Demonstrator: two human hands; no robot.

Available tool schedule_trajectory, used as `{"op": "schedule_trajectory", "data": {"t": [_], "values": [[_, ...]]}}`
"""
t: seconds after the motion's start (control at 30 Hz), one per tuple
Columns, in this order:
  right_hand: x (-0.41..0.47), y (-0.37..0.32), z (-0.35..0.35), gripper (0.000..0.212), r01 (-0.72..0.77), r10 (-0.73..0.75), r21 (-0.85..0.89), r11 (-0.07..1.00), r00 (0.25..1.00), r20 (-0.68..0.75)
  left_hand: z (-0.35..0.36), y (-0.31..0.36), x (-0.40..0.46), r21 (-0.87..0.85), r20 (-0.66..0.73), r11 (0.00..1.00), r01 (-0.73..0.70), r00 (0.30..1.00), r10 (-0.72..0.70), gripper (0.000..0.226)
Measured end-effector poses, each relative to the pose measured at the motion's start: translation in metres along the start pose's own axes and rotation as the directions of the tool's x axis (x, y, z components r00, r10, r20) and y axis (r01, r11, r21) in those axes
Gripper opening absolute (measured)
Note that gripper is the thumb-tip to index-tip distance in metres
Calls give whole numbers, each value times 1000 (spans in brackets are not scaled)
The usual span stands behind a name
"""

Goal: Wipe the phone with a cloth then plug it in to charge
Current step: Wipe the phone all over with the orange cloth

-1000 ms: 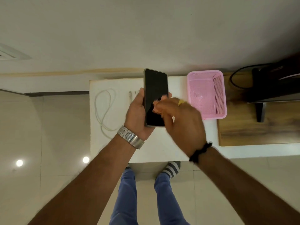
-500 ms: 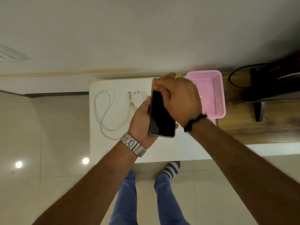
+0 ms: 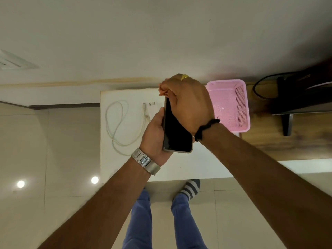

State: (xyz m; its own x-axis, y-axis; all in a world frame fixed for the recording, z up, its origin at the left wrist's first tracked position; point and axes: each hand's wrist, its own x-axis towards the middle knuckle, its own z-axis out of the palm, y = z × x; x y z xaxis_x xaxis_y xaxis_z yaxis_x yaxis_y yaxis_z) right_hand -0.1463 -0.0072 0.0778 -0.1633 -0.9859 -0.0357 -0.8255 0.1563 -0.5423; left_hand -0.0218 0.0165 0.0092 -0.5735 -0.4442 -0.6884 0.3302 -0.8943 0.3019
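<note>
The phone is held above the white table, screen up and dark, cradled along its left edge and underside by the left hand, whose fingers wrap round it. The right hand lies over the upper part of the screen, fingers curled tight at the top edge of the phone; a small pinkish scrap showing at the fingertips may be the cloth, but this cannot be confirmed. Judged from this, the wiping step is in progress and not shown complete. Charging has not begun: the white cable lies looped on the table left of the phone, its connector and the adapter beside it, unattached. A pink basket stands to the right.
</note>
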Motion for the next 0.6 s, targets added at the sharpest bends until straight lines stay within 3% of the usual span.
{"op": "schedule_trajectory", "data": {"t": [0.17,0.27,0.47,0.6], "values": [[-16,31,-17,21,-134,134,-57,989,991,-3,-12,9,0,58,82,998,6,997,-11,61],[-19,31,-10,24,-161,160,-33,986,987,-21,-9,5,3,68,60,997,21,998,-25,59],[-34,-5,3,28,-71,71,5,997,997,6,-3,12,9,0,-67,1000,-31,997,31,45],[-90,-17,4,21,39,-47,60,997,988,144,-7,24,10,-30,-58,1000,8,998,-10,62]]}}
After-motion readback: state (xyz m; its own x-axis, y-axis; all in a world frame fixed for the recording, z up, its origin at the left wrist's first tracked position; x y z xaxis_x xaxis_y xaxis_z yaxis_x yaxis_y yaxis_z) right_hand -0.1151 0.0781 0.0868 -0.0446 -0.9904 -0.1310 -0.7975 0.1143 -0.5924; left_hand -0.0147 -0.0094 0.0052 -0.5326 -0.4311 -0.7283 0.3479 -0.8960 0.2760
